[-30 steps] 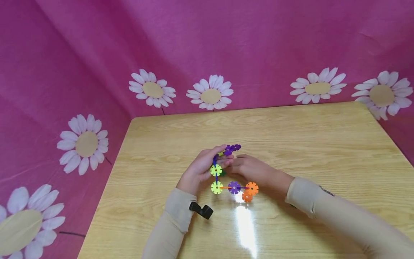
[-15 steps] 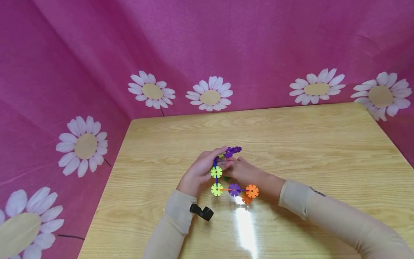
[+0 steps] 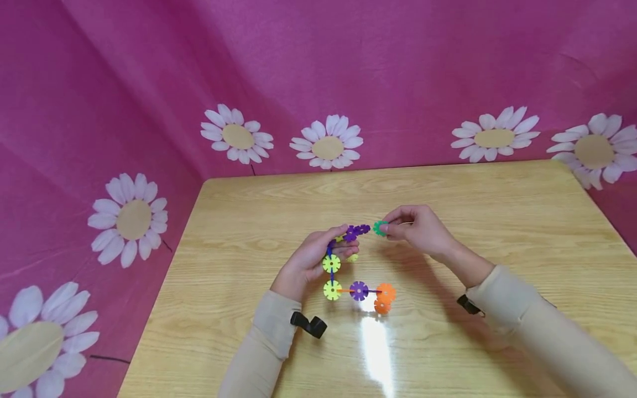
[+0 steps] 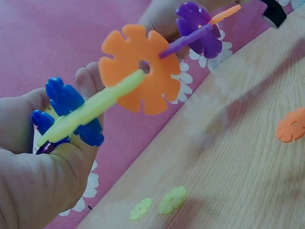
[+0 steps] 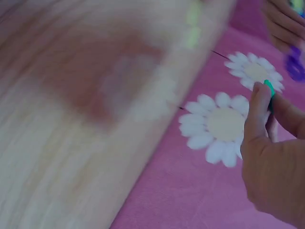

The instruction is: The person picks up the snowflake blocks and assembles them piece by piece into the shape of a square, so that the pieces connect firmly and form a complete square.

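Note:
My left hand [image 3: 311, 254] grips a chain of slotted plastic discs. In the head view the chain shows lime discs [image 3: 332, 263], blue discs set edge-on, and a purple disc [image 3: 359, 291] leading to an orange disc [image 3: 386, 291]. Past the left fingertips its far end has small purple discs [image 3: 362, 229]. My right hand [image 3: 423, 229] pinches a green slotted disc [image 3: 380, 228] between thumb and fingers, a short gap right of those purple discs. The left wrist view gives a close look at an orange disc [image 4: 119, 47] joined to a lime disc [image 4: 90, 112]; blue discs [image 4: 64, 95] lie against the palm.
Two loose lime discs [image 4: 173, 200] lie on the wooden table [image 3: 448, 193], and a loose orange disc [image 4: 291, 125] lies further along it. A pink curtain with daisies [image 3: 325, 147] stands behind and to the left. Light glares off the near tabletop.
The right hand has come out from beneath the left hand, moving right and up with the green disc between its fingers. A lime disc now shows by the left fingertips. The left hand barely moves.

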### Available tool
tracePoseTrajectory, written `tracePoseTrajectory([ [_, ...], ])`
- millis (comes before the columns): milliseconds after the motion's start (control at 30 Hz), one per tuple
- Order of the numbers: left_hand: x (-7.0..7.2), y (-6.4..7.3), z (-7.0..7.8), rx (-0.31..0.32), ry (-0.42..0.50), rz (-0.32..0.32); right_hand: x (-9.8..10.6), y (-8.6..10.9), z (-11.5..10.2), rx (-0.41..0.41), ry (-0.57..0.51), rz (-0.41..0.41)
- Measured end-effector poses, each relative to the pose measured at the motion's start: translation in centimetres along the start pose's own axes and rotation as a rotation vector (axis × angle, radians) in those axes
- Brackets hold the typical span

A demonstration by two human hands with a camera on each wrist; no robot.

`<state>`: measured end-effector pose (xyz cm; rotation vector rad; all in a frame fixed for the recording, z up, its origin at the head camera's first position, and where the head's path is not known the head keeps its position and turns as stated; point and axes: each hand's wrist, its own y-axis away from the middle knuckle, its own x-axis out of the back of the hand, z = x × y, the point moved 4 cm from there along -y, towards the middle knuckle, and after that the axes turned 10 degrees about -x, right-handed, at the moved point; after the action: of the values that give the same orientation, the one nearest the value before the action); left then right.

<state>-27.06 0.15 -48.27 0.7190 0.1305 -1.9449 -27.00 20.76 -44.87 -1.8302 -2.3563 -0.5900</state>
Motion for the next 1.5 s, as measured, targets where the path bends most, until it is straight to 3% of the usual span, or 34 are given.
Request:
tracePoseTrajectory([
  [100,-0.1,0.0,0.0,-0.004,-0.008,-0.005,0.7,0.5,-0.5,-0.106,-0.241,-0.049],
  [233,-0.2,0.0,0.0,0.001,-0.019,-0.005,0.5,1.1,-1.0,-0.15,-0.32,-0.08],
  [600,-0.5,-0.1,-0.1,0.007,-0.061,-0.028,0.5,1.5,-1.3,-0.128,-0.257,0.003],
  [900,-0.7,-0.3,-0.3,-0.007,-0.123,-0.095,0.4,1.6,-1.4,-0.116,-0.245,-0.058],
  [1167,-0.9,-0.3,-0.3,-0.026,-0.188,-0.117,0.3,1.2,-0.9,-0.147,-0.273,-0.1],
  [1333,-1.1,-0.2,-0.5,-0.035,-0.143,-0.13,0.4,1.1,-0.8,-0.159,-0.296,-0.097],
  [1500,-1.4,0.0,-0.4,-0.036,-0.025,-0.176,0.5,1.0,-0.7,-0.196,-0.332,-0.114],
])
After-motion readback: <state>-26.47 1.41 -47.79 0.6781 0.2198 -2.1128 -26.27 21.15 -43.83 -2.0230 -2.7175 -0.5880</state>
